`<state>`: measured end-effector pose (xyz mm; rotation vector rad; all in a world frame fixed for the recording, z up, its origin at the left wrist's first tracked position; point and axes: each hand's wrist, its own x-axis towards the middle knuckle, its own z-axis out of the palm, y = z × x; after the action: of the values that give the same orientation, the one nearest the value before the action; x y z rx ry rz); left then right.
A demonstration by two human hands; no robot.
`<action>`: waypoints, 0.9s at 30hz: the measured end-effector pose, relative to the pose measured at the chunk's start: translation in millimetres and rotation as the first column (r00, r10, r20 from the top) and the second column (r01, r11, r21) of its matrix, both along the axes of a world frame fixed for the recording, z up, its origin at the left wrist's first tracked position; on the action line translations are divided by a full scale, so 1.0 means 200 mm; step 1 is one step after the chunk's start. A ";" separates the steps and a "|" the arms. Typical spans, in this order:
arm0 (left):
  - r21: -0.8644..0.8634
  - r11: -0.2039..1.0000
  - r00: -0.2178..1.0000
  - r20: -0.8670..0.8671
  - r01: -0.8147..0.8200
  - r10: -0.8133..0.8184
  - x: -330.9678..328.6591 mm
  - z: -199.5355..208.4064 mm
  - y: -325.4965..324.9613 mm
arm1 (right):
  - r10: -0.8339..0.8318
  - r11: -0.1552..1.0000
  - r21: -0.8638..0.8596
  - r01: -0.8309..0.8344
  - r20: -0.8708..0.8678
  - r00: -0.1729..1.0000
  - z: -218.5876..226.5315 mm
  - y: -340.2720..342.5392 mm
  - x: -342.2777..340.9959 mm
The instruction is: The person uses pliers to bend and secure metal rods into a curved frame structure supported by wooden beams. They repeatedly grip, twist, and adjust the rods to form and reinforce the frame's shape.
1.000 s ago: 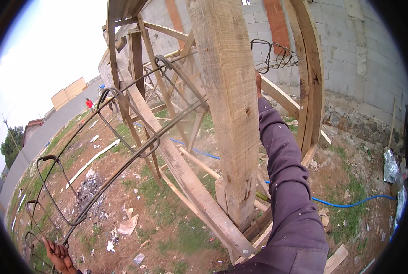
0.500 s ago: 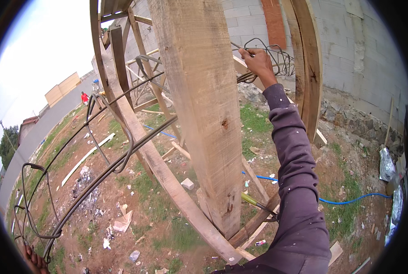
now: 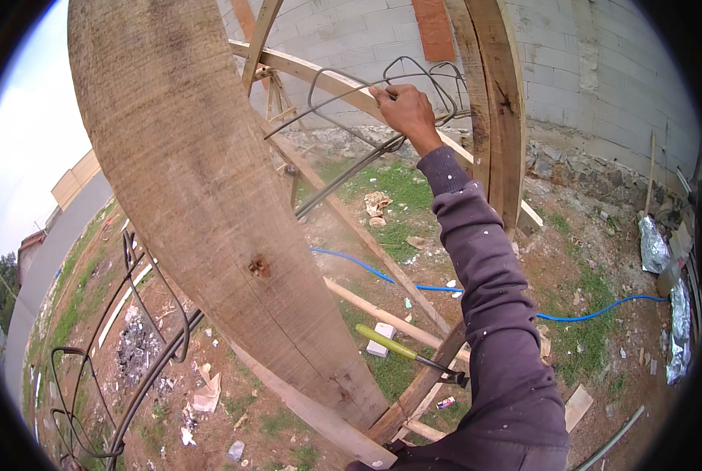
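My right hand [image 3: 406,114] is closed around the upper rod of a rebar cage [image 3: 349,174], made of dark steel rods with bent rectangular stirrups. The cage passes behind a broad wooden post [image 3: 186,180], which hides its middle. Its other end [image 3: 156,367] comes out at the lower left, with more stirrups on it. My left hand does not show clearly at the lower left edge. Below my right forearm, a tool with a yellow-green handle [image 3: 386,342] and dark metal head rests at a wooden crosspiece [image 3: 422,385].
A second upright timber [image 3: 496,118] stands right of my hand, before a grey block wall [image 3: 586,86]. Slanted braces [image 3: 359,243] and a curved-looking plank [image 3: 288,392] surround the post. A blue hose [image 3: 594,314] crosses the littered, grassy ground. Silver foil packages [image 3: 653,245] lie far right.
My view has shifted, so the post now fills more of the left. The cage has slid rightward behind it, and my right hand still grips its rod. My left hand has dropped from clear view.
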<state>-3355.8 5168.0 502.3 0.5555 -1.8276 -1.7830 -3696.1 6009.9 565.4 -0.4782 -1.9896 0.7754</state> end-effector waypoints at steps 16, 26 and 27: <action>0.141 0.975 0.985 -0.049 0.173 -0.168 0.21 -0.35 -0.10 | -0.001 0.995 0.098 0.002 -0.003 1.000 -0.05 -0.11 0.27; 0.122 0.991 0.992 0.098 0.062 -0.074 0.59 -0.11 -0.02 | -0.063 0.930 0.361 0.071 -0.034 0.997 -0.29 -0.14 0.66; 0.130 0.989 0.993 0.082 0.077 -0.088 0.59 -0.13 -0.03 | -0.105 0.944 0.312 0.108 -0.025 0.994 -0.30 -0.14 0.65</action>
<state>-3237.9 5162.1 476.7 0.6239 -1.8284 -1.9691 -3565.2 5981.4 504.9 -0.3891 -2.0139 0.3821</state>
